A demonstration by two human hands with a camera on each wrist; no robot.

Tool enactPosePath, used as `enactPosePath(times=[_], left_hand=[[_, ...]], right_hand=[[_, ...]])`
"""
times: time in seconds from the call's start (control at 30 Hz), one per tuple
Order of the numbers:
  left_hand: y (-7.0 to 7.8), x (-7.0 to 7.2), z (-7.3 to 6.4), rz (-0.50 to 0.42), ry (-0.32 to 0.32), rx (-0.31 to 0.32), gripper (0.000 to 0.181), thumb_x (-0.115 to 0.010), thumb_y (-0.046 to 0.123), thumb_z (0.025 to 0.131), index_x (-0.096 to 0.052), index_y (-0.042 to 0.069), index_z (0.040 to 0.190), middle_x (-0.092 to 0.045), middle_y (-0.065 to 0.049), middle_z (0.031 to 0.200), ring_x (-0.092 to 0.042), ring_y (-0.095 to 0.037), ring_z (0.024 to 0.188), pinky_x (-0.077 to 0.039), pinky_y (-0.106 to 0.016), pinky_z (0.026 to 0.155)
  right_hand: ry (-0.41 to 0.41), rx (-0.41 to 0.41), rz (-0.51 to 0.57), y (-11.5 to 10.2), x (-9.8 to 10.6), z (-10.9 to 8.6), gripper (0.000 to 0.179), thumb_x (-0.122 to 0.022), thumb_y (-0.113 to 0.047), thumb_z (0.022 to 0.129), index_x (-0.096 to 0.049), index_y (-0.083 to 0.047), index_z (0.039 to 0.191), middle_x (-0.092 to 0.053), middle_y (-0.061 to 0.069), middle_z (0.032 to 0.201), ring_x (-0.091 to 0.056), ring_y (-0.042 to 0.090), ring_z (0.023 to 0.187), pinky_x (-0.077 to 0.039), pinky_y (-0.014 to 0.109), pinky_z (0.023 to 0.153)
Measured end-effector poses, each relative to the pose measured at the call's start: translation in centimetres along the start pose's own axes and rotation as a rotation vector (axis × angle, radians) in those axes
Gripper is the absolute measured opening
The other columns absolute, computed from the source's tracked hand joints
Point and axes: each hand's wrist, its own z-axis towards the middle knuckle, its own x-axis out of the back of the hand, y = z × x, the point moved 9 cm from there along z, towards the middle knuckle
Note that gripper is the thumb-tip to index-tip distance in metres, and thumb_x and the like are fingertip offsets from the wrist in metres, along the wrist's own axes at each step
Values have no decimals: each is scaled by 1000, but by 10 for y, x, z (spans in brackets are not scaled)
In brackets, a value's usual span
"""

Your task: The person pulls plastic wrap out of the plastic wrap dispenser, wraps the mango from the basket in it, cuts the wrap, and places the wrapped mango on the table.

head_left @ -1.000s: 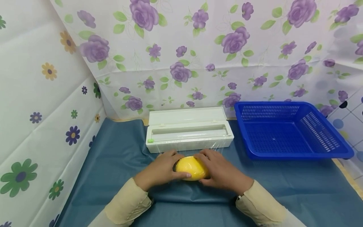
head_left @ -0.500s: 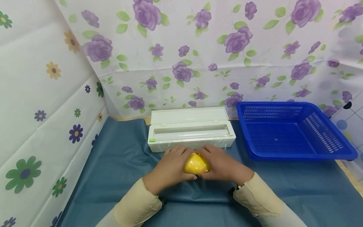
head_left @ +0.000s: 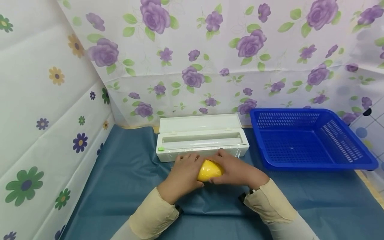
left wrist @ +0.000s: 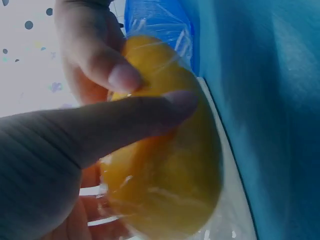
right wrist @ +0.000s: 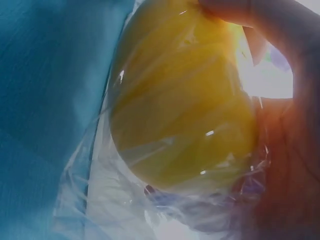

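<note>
A smooth, oval yellow mango-like fruit [head_left: 210,170] is held up close in front of the white cling film box [head_left: 168,156]. My left hand [head_left: 183,173] grips its left side, the thumb lying across the near face in the left wrist view. On the other side my right hand [head_left: 235,170] holds its right end, fingers over the top and thumb below. Clear cling film [right wrist: 120,205] covers the fruit in creases and hangs loose past it in the right wrist view. The fruit's far side and several fingertips are hidden.
The box lid [head_left: 199,123] stands raised, with a film roll [head_left: 204,143] inside and a small green slider [head_left: 161,149] at its left. A blue plastic basket [head_left: 312,165] stands at the right. Dark blue cloth [head_left: 126,186] covers the table below flowered wall sheets.
Both hands turn the fruit and bring it slightly nearer the box. My left hand moves right and further over the fruit, while my right hand shifts only a little.
</note>
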Motion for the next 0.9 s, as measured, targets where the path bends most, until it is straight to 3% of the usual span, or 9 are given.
enactPosePath(times=[0.2,0.4,0.63,0.9], left_hand=[[0,-1,3,-7,44,-4,68,-92,30,71,-61,17,131,-60,-6,118,-58,-26,108,-45,-48,90],[-4,1,4,-58,26,-12,66,-90,34,73,-61,16,130,-58,-9,121,-60,-30,106,-45,-50,93],[-15,0,6,-174,1,6,80,-86,36,78,-47,10,143,-60,-8,122,-60,-27,105,-43,-49,95],[-24,3,8,-262,-11,7,64,-84,41,82,-52,16,132,-64,-3,115,-58,-21,99,-43,-47,92]], right_hand=[[29,16,-31,-1,5,0,65,-78,-46,84,-56,-25,142,-55,1,115,-53,11,88,-48,27,77],[133,46,-132,-11,16,-7,74,-80,-47,83,-53,-18,145,-60,4,129,-55,18,105,-51,39,92],[232,128,-214,-33,25,-14,80,-87,-45,78,-52,-18,145,-58,4,128,-57,21,110,-50,47,100],[312,168,-247,-41,29,-19,73,-88,-35,79,-54,-19,142,-52,5,132,-52,26,120,-45,50,106]])
